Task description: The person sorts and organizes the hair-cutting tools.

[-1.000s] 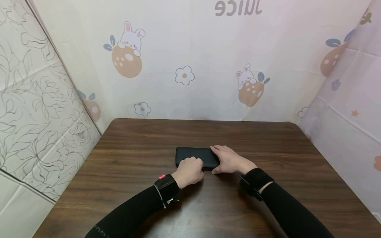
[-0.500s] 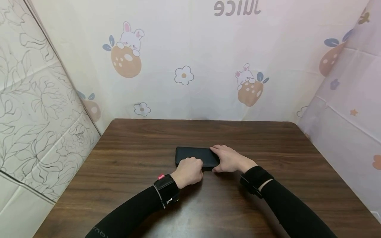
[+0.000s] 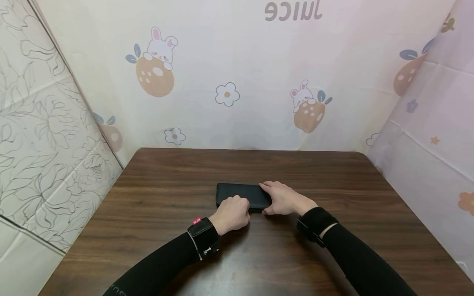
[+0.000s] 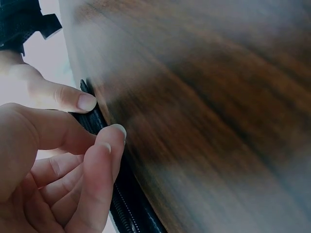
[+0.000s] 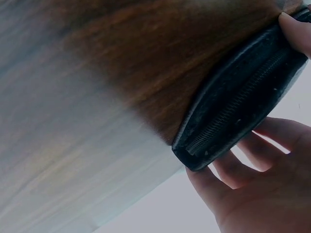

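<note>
A long black zip wallet lies flat on the brown wooden table. My right hand holds its right end, thumb on the near edge and fingers round the far side. In the right wrist view, a closed row of zipper teeth runs along the wallet's end. My left hand is at the near edge, fingers curled. Seen from the left wrist, its thumb and forefinger pinch at the wallet's zipper; the pull itself is hidden between the fingertips.
Behind the table hangs a pale curtain printed with rabbits and fruit. A flower-patterned panel stands at the left, and another pale curtain at the right. Both wrists wear black bands.
The whole head view has shifted slightly left. Hands and wallet keep the same places relative to each other.
</note>
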Motion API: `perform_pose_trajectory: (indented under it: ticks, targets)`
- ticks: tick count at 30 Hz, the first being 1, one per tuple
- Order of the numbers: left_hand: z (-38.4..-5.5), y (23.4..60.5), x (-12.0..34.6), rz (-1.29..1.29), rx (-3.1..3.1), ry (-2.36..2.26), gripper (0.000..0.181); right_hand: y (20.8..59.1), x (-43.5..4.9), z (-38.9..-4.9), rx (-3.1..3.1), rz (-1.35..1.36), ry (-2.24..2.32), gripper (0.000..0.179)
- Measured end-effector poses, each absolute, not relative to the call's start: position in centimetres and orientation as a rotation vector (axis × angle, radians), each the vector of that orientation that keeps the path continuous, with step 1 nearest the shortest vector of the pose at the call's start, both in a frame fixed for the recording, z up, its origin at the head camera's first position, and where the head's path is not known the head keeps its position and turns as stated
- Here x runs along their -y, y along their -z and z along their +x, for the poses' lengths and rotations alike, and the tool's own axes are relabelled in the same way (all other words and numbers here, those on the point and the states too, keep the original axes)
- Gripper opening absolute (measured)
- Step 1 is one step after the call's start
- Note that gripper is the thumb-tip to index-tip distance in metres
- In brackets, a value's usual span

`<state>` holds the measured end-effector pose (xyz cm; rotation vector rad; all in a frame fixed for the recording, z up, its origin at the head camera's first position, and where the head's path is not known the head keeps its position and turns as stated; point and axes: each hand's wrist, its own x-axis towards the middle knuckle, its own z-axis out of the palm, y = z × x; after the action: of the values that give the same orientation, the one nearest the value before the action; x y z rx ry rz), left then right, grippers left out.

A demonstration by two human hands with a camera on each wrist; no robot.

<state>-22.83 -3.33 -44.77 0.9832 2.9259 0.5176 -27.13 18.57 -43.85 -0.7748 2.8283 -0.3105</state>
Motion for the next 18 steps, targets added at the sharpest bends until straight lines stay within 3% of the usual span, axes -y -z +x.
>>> perform_pose_trajectory:
  ticks: [6, 18]
  targets:
    - [-22.91, 44.89, 3.38, 0.983, -2.925, -0.541, 0.043, 43.77, -18.58, -27.01, -2.828, -0.765, 0.324, 0.092]
    - [-22.89, 44.85, 3.73, 0.974, -2.942, -0.528, 0.035, 43.88, -18.47, -26.96, -2.842, -0.770, 0.320, 0.093]
